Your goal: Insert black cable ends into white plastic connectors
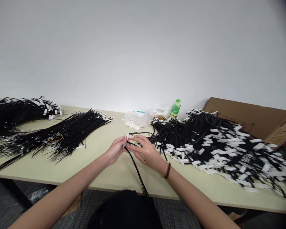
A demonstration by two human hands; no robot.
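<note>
Both hands meet over the middle of the table. My left hand [118, 149] is closed on a small white connector [127, 136] with its fingertips. My right hand [146, 152] has its fingers wrapped round black cables [135, 167] beside the connector; a brown band circles that wrist. From the hands the cables hang down over the table's front edge toward my lap. Other thin black cables [143, 133] run from behind the fingers toward the pile on the right. Exactly how the cables meet the connector is hidden by the fingers.
Black cable bundles with white ends lie on the table [105, 178] at left [73, 130]; a large pile of white-tagged cables [219, 146] is at right. Behind are a clear bag of white pieces [136, 119], a green-capped bottle [175, 109] and a cardboard box [248, 117].
</note>
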